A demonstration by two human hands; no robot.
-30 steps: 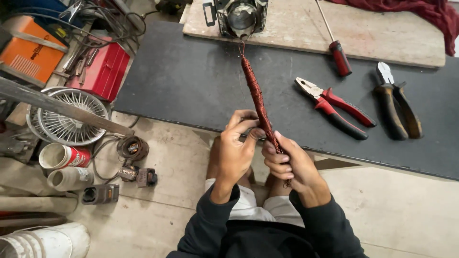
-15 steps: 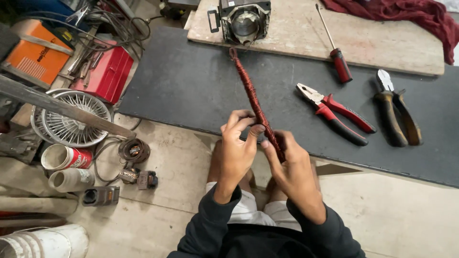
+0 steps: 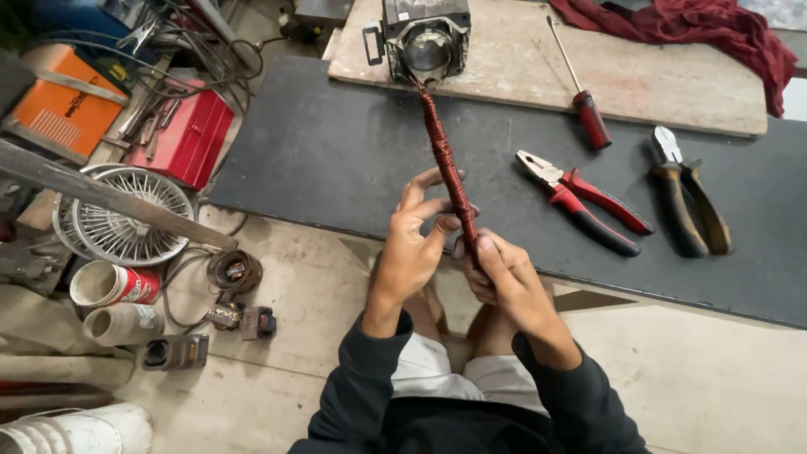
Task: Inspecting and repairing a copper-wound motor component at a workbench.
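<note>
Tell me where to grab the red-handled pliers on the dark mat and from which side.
Grip the red-handled pliers by the two handles, coming from above at their lower right end. They lie flat on the mat, jaws pointing up-left, handles slightly spread and clear of the other pliers.

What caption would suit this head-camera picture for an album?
Both hands, left and right, grip a red-brown wire bundle running from a motor housing, pliers lying nearby.

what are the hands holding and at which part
Both hands, left hand and right hand, grip the reddish wire bundle at its near end; its far end reaches the motor housing.
</note>
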